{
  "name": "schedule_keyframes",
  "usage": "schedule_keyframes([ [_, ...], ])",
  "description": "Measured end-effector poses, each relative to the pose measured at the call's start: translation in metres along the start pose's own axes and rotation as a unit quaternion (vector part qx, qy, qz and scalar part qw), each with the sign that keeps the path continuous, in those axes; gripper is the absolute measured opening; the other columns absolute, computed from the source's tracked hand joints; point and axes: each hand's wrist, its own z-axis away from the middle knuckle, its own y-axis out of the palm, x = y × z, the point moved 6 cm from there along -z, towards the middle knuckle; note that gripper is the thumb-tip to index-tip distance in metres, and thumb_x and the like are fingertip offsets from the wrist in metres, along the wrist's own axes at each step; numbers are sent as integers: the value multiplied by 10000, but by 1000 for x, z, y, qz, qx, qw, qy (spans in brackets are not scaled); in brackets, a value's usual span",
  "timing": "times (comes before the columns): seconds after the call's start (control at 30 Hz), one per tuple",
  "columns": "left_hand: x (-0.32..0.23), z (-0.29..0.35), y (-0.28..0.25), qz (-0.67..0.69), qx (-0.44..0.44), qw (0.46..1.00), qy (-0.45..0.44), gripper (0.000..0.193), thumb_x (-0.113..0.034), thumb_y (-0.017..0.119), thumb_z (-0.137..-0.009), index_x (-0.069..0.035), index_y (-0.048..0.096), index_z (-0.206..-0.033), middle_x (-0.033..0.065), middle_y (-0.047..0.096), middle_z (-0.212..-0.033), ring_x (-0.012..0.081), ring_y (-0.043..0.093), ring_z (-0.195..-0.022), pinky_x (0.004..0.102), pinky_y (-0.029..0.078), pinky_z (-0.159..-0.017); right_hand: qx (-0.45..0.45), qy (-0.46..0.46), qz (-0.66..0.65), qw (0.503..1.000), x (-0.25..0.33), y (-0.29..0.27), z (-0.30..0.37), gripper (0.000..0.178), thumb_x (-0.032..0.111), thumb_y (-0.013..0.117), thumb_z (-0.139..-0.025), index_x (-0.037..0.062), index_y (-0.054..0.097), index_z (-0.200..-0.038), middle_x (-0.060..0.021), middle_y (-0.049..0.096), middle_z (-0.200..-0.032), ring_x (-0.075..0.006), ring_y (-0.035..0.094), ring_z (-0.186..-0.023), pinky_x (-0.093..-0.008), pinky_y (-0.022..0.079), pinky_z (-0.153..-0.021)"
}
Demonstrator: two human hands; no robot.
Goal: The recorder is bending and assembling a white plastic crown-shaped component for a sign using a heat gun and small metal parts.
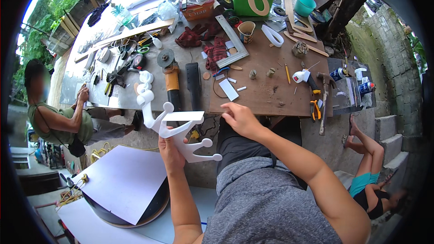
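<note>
My left hand [172, 153] grips a white crown-shaped cutout [187, 133] with rounded knobs on its points, held up off the table's near edge. A flat white strip stands across the cutout's upper side. My right hand [244, 121] hovers over the table edge to the right of it, thumb and forefinger apart, with nothing seen in it. Just beyond that hand lies a small white rectangular piece [228, 89]. An angle grinder [172, 81] with an orange body and a long black tool [193, 86] lie beyond the cutout.
A metal carpenter's square [235, 45], red-black gloves [192, 36], a hammer [324, 97], orange-handled pliers [315, 110] and a glue bottle [299, 77] lie on the cluttered table. One person [58, 113] works at the left end; another [368, 180] sits at right. White sheets [120, 176] lie lower left.
</note>
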Motion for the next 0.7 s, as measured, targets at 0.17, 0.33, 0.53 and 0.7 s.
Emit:
schedule_keyframes([
  [0.17,-16,7,-21,1,1,999,49,246,-279,616,-1027,-73,595,-1159,99,662,-1102,200,679,-884,332,595,-643,-51,44,141,988,-28,81,-53,529,279,762,-884,-71,562,-1227,-239,707,-1063,-411,698,-953,-461,562,-852],
  [0.33,-19,14,-51,10,-51,998,39,279,-235,630,-1021,-61,599,-1236,120,678,-1159,227,689,-989,359,604,-715,22,144,200,969,-13,111,-78,608,370,800,-852,-92,508,-1116,-301,692,-1030,-456,692,-982,-498,562,-851],
  [0.53,-20,14,-66,20,-71,994,82,319,-177,635,-1012,-19,574,-1282,127,674,-1218,259,685,-1107,428,586,-962,-24,207,196,958,-16,121,-92,640,267,822,-825,-57,422,-1206,-301,618,-1182,-433,661,-1086,-476,553,-924],
  [0.7,-23,6,-64,24,-76,995,65,291,-151,619,-1019,13,585,-1257,132,678,-1218,241,679,-1122,393,555,-1008,-52,231,118,964,-32,121,-89,661,194,797,-807,-82,392,-1250,-344,565,-1235,-493,611,-1132,-508,503,-993],
])
